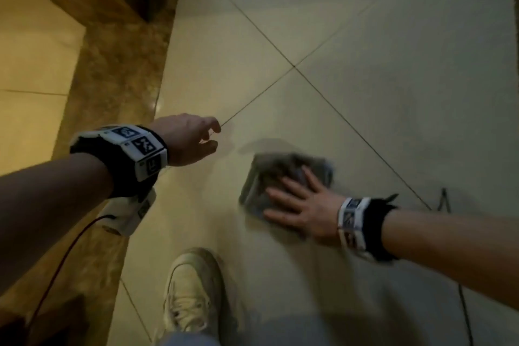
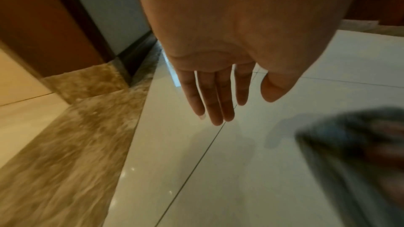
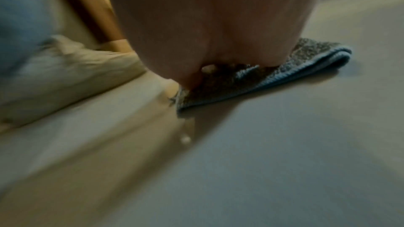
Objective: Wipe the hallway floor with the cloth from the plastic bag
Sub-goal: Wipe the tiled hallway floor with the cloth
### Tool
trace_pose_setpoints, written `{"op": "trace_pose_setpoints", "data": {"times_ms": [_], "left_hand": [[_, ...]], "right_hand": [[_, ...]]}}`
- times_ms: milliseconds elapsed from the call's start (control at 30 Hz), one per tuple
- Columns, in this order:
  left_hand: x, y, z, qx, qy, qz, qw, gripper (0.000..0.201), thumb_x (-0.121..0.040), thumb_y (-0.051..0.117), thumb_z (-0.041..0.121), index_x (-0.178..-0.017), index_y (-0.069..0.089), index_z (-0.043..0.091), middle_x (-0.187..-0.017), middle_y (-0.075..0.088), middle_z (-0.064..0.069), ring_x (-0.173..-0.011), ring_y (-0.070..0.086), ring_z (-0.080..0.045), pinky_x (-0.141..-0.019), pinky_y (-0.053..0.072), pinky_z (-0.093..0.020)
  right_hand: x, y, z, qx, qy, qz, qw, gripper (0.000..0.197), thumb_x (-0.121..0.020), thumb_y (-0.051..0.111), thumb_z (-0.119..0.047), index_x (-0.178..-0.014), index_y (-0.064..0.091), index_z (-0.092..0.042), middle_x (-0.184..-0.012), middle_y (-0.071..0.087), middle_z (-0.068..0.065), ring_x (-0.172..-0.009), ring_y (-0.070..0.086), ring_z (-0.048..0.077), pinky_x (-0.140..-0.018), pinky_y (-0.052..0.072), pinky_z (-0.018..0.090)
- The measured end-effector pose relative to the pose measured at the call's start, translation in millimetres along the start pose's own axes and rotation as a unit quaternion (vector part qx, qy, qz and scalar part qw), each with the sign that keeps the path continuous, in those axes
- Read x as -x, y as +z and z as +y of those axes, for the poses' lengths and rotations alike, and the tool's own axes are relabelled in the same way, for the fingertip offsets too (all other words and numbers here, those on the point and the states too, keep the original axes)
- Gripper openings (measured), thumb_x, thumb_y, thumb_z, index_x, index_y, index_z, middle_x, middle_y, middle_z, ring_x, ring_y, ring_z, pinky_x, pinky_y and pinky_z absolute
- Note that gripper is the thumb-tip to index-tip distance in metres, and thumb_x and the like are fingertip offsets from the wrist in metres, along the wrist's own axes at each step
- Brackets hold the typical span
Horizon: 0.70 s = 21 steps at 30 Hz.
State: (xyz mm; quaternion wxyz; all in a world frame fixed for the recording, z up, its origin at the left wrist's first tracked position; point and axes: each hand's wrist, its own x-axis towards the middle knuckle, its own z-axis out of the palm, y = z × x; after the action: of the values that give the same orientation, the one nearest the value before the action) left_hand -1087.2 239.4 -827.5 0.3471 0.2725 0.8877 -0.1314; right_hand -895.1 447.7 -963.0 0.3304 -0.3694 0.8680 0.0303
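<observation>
A folded grey cloth [image 1: 269, 177] lies flat on the pale floor tiles [image 1: 365, 50], blurred by motion. My right hand [image 1: 297, 205] presses down on it with spread, straight fingers. In the right wrist view the palm [image 3: 218, 32] covers most of the cloth [image 3: 306, 56], whose folded blue-grey edge sticks out to the right. My left hand [image 1: 193, 137] hovers above the floor to the left of the cloth and holds nothing. Its fingers [image 2: 216, 99] hang straight and relaxed in the left wrist view, where the cloth [image 2: 354, 137] shows as a blur at the right.
A brown marbled border strip [image 1: 112, 87] runs along the left, beside a wooden door frame [image 2: 43, 28]. My white shoe [image 1: 193, 292] stands on the tiles near the bottom. A red cable [image 1: 56, 270] hangs from the left wrist, a dark cable [image 1: 463, 303] from the right.
</observation>
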Motion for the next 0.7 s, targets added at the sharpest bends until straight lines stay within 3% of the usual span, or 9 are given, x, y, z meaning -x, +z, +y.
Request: {"op": "trace_pose_setpoints", "data": {"times_ms": [33, 133, 200, 233, 333, 367, 467, 567, 700], "left_hand": [[8.2, 4.4, -1.7, 0.013, -0.011, 0.01, 1.0, 0.039, -0.099, 0.048, 0.038, -0.136, 0.047, 0.024, -0.12, 0.065, 0.001, -0.103, 0.062, -0.019, -0.085, 0.056, -0.038], [38.4, 22.3, -11.4, 0.077, -0.051, 0.026, 0.995, 0.038, -0.098, 0.048, 0.04, -0.133, 0.048, 0.026, -0.117, 0.066, 0.004, -0.104, 0.062, -0.019, -0.087, 0.054, -0.038], [55.7, 36.2, -17.4, 0.097, -0.063, 0.016, 0.993, 0.037, -0.098, 0.048, 0.042, -0.132, 0.049, 0.029, -0.114, 0.066, 0.008, -0.102, 0.061, -0.017, -0.087, 0.053, -0.037], [66.5, 44.5, -21.8, 0.105, -0.068, 0.008, 0.992, 0.036, -0.097, 0.048, 0.043, -0.131, 0.05, 0.029, -0.113, 0.067, 0.01, -0.101, 0.061, -0.016, -0.087, 0.053, -0.037], [97.2, 68.2, -34.3, 0.144, -0.086, -0.016, 0.986, 0.036, -0.097, 0.05, 0.042, -0.13, 0.051, 0.029, -0.111, 0.067, 0.01, -0.099, 0.062, -0.014, -0.089, 0.053, -0.037], [106.9, 74.3, -40.5, 0.15, -0.095, -0.024, 0.984, 0.035, -0.097, 0.05, 0.042, -0.129, 0.051, 0.029, -0.11, 0.066, 0.011, -0.099, 0.062, -0.013, -0.089, 0.053, -0.037], [131.7, 91.0, -62.6, 0.147, -0.118, -0.044, 0.981, 0.036, -0.097, 0.05, 0.042, -0.13, 0.051, 0.028, -0.11, 0.065, 0.012, -0.097, 0.062, -0.011, -0.089, 0.053, -0.035], [144.8, 104.8, -84.7, 0.139, -0.129, -0.036, 0.981, 0.036, -0.097, 0.05, 0.042, -0.13, 0.051, 0.028, -0.114, 0.066, 0.009, -0.097, 0.061, -0.011, -0.086, 0.053, -0.032], [149.1, 116.5, -98.6, 0.139, -0.118, -0.036, 0.983, 0.035, -0.097, 0.05, 0.041, -0.13, 0.05, 0.027, -0.114, 0.066, 0.008, -0.096, 0.061, -0.012, -0.084, 0.051, -0.03]], "right_hand": [[-10.0, 0.5, -25.8, 0.036, -0.064, 0.001, 0.997, 0.064, -0.087, 0.037, -0.043, -0.15, 0.031, -0.036, -0.159, 0.028, 0.013, -0.141, 0.028, 0.049, -0.102, 0.007, 0.079], [-24.7, -1.2, -89.4, 0.148, -0.229, -0.047, 0.961, 0.059, -0.097, 0.026, -0.041, -0.155, 0.013, -0.04, -0.165, -0.006, 0.004, -0.148, -0.01, 0.04, -0.102, -0.025, 0.069], [-26.2, -3.8, -84.4, 0.137, -0.28, -0.053, 0.949, 0.061, -0.095, 0.025, -0.044, -0.154, 0.011, -0.044, -0.164, -0.008, -0.003, -0.15, -0.012, 0.032, -0.104, -0.028, 0.063], [-31.6, -6.7, -73.5, 0.127, -0.29, -0.039, 0.948, 0.062, -0.092, 0.028, -0.047, -0.153, 0.016, -0.045, -0.165, -0.001, -0.005, -0.151, -0.005, 0.03, -0.108, -0.022, 0.063], [-50.4, -34.0, -34.2, 0.069, -0.208, 0.0, 0.976, 0.063, -0.086, 0.043, -0.053, -0.148, 0.034, -0.044, -0.16, 0.027, -0.003, -0.147, 0.025, 0.032, -0.112, 0.013, 0.069], [-58.4, -49.4, -17.8, 0.051, -0.149, 0.019, 0.987, 0.067, -0.087, 0.049, -0.051, -0.15, 0.028, -0.045, -0.162, 0.023, -0.002, -0.147, 0.023, 0.033, -0.111, 0.015, 0.07], [-83.9, -86.4, 27.8, 0.01, 0.03, 0.046, 0.998, 0.067, -0.1, 0.034, -0.048, -0.151, -0.009, -0.048, -0.164, -0.015, -0.004, -0.15, -0.012, 0.029, -0.117, -0.002, 0.063], [-106.2, -104.6, 46.6, -0.04, 0.121, 0.025, 0.992, 0.063, -0.103, 0.025, -0.047, -0.148, -0.018, -0.05, -0.161, -0.025, -0.007, -0.148, -0.023, 0.025, -0.117, -0.011, 0.059], [-115.1, -103.8, 40.7, -0.057, 0.157, 0.012, 0.986, 0.064, -0.103, 0.026, -0.046, -0.146, -0.02, -0.051, -0.16, -0.027, -0.009, -0.147, -0.024, 0.024, -0.117, -0.01, 0.059]]}}
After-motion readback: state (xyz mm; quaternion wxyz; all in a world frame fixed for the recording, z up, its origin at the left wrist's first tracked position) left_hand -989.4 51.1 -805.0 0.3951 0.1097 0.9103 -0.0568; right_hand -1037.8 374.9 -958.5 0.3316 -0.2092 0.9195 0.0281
